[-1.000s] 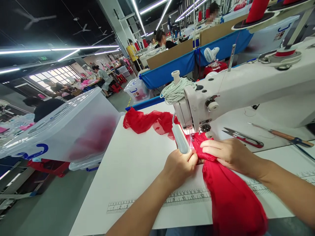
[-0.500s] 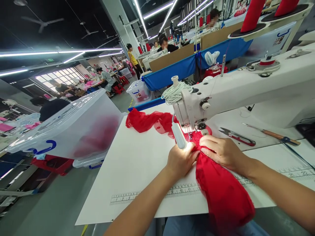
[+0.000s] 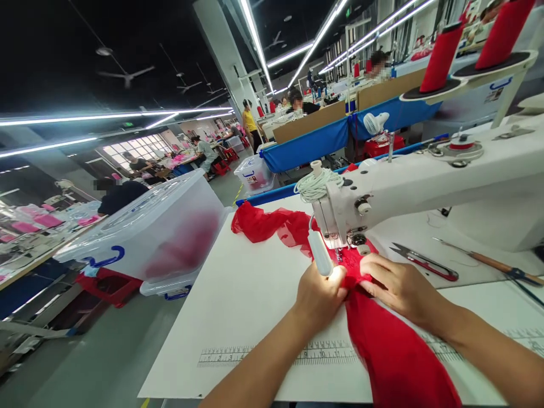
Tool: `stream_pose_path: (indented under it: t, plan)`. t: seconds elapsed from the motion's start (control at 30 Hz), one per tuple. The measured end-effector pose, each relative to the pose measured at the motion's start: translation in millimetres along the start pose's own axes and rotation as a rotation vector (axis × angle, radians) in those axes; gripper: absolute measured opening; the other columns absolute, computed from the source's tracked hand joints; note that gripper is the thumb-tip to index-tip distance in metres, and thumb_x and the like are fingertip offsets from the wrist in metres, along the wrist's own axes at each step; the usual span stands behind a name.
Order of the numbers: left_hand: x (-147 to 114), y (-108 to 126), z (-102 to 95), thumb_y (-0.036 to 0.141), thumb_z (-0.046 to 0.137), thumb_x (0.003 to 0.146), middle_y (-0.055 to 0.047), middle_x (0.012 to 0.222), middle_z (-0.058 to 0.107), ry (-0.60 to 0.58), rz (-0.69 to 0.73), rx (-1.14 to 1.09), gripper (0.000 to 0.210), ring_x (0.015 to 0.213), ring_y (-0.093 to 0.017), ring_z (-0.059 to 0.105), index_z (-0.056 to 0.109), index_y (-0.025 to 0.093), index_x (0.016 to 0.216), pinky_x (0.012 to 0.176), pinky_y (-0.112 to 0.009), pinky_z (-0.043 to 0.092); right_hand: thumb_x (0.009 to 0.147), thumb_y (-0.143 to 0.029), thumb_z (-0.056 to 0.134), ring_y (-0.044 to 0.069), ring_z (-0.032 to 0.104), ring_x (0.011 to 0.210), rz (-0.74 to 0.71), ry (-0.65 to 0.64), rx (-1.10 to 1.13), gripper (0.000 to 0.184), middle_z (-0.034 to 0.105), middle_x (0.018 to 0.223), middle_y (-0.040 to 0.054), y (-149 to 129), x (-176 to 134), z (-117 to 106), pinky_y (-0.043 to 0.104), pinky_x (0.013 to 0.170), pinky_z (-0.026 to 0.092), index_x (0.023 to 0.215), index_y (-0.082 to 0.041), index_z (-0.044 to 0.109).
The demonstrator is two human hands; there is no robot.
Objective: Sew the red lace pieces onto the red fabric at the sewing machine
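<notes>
Red sheer fabric (image 3: 395, 345) runs from the front table edge up under the needle of a white sewing machine (image 3: 408, 181), with more of it bunched beyond the needle on the left. My left hand (image 3: 322, 294) is closed on the fabric just in front of the presser foot, its fingertips lit by a small lamp (image 3: 320, 253). My right hand (image 3: 393, 285) pinches the same fabric on the right side of the foot. Part of the fingers of both hands is hidden by cloth folds.
Thread snips (image 3: 425, 262) and a wooden-handled pointed tool (image 3: 488, 260) lie right of the machine head. A printed ruler (image 3: 280, 356) crosses the white table (image 3: 250, 294). A clear plastic bin (image 3: 170, 221) stands left. Red thread cones (image 3: 442, 59) stand upper right; people sit behind.
The camera view has shifted, so the scene sits lower and further right. Both hands stay at the needle; the fabric between them looks flatter and more spread out.
</notes>
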State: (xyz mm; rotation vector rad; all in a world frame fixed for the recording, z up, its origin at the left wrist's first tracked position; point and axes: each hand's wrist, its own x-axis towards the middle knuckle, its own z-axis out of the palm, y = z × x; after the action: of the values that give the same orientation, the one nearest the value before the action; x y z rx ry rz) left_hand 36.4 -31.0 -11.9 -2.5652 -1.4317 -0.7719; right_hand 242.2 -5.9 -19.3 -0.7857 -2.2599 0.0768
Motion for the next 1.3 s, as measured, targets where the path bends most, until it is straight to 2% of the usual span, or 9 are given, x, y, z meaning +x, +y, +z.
stream_pose_path:
  t: [0.17,0.3,0.4,0.47,0.63,0.8,1.0,1.1,1.3]
  plan:
    - [-2,0,-3.3,0.011,0.049,0.085,-0.002,0.069,0.056,-0.042,0.024,0.002,0.019,0.063,-0.015,0.05,0.056,0.02,0.07,0.053,-0.022,0.035,0.098,-0.022,0.042,0.016,0.068,0.079,-0.049,-0.061,0.02,0.017,0.065,0.119,0.0073,0,-5,1,0.026,0.057,0.049,0.107,-0.024,0.056]
    - [-4,0,-13.8,0.017,0.044,0.095,-0.002,0.075,0.062,-0.111,-0.005,-0.116,0.022,0.068,-0.014,0.056,0.062,0.02,0.083,0.059,-0.022,0.043,0.096,-0.022,0.044,0.016,0.069,0.072,-0.086,-0.002,-0.092,0.013,0.07,0.105,0.0049,3,-6,-4,0.026,0.052,0.045,0.093,-0.023,0.056]
    - [-2,0,-17.6,0.019,0.038,0.098,0.0,0.069,0.06,-0.167,-0.032,-0.232,0.028,0.062,-0.013,0.056,0.063,0.019,0.085,0.06,-0.022,0.045,0.097,-0.022,0.045,0.017,0.07,0.081,-0.068,0.008,-0.074,0.021,0.07,0.114,0.0068,0,-4,-5,0.025,0.058,0.048,0.115,-0.022,0.055]
    - [1,0,-16.6,0.021,0.04,0.098,-0.001,0.073,0.062,-0.192,-0.062,-0.302,0.026,0.065,-0.014,0.058,0.064,0.019,0.087,0.063,-0.024,0.046,0.097,-0.02,0.044,0.017,0.07,0.085,-0.062,-0.055,-0.008,0.026,0.071,0.111,0.0067,-3,-1,-3,0.025,0.062,0.049,0.12,-0.021,0.054]
    - [9,-5,-10.3,0.025,0.044,0.096,-0.001,0.069,0.062,-0.233,-0.229,-0.474,0.02,0.063,-0.016,0.063,0.061,0.018,0.089,0.062,-0.027,0.049,0.099,-0.02,0.043,0.014,0.058,0.059,0.055,0.0,0.037,0.021,0.064,0.072,0.0009,-3,4,4,0.025,0.056,0.043,0.087,-0.02,0.06]
    - [15,-13,-15.7,0.022,0.026,0.099,0.007,0.044,0.045,-0.341,-0.382,-0.645,0.029,0.037,-0.014,0.054,0.053,0.018,0.088,0.041,-0.022,0.042,0.099,-0.022,0.044,0.014,0.059,0.063,0.093,0.074,0.023,0.02,0.066,0.079,0.0023,0,3,7,0.026,0.059,0.042,0.088,-0.021,0.06]
    - [23,-7,-30.4,0.013,0.05,0.082,0.005,0.064,0.052,-0.36,-0.302,-0.694,0.01,0.053,-0.011,0.052,0.053,0.021,0.087,0.051,-0.022,0.041,0.099,-0.02,0.044,0.016,0.064,0.07,0.069,0.133,0.014,0.018,0.069,0.083,0.0038,-2,3,5,0.026,0.061,0.045,0.091,-0.021,0.06]
    - [25,-3,-25.3,0.015,0.06,0.076,0.006,0.062,0.044,-0.304,-0.299,-0.657,0.017,0.057,-0.011,0.043,0.045,0.021,0.073,0.054,-0.023,0.035,0.098,-0.018,0.047,0.015,0.065,0.07,0.019,0.139,0.013,0.015,0.069,0.083,0.0039,-2,3,5,0.025,0.06,0.046,0.091,-0.02,0.06]
    - [34,-10,-17.4,0.009,0.046,0.08,0.005,0.059,0.037,-0.294,-0.262,-0.619,0.027,0.058,-0.011,0.036,0.032,0.02,0.06,0.055,-0.025,0.029,0.094,-0.023,0.051,0.017,0.065,0.073,0.041,0.125,-0.11,0.013,0.067,0.094,0.0068,0,1,7,0.027,0.056,0.047,0.105,-0.02,0.058]
